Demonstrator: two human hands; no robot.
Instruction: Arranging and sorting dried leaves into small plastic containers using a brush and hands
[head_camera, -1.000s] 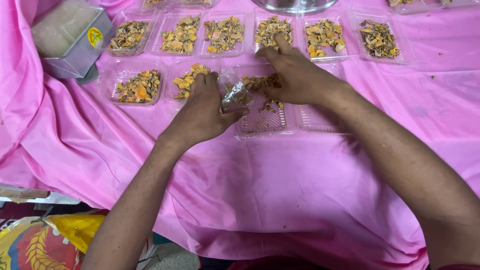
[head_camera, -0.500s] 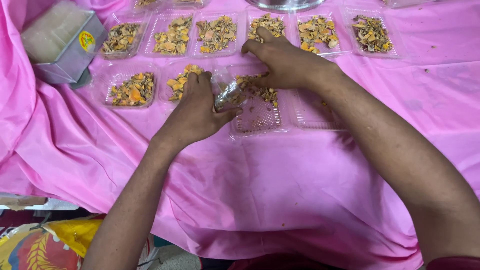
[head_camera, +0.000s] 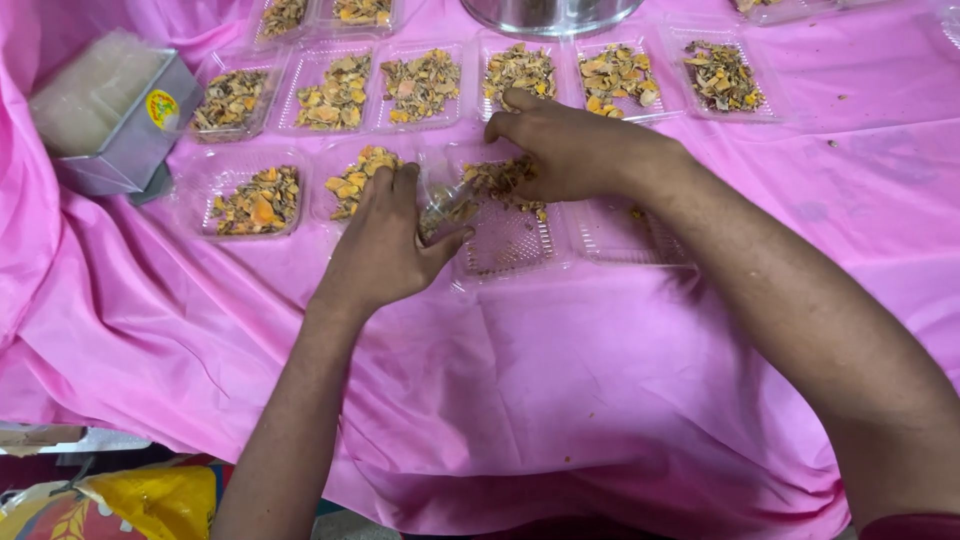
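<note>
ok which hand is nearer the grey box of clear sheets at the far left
Left. The left hand rests on the clear trays a few trays right of the grey box; the right hand lies farther right, over the middle tray.

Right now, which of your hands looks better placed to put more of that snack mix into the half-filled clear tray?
Probably the right hand: it rests on the snack mix in the half-filled clear tray. The left hand lies at the tray's left edge, seemingly steadying it.
</note>
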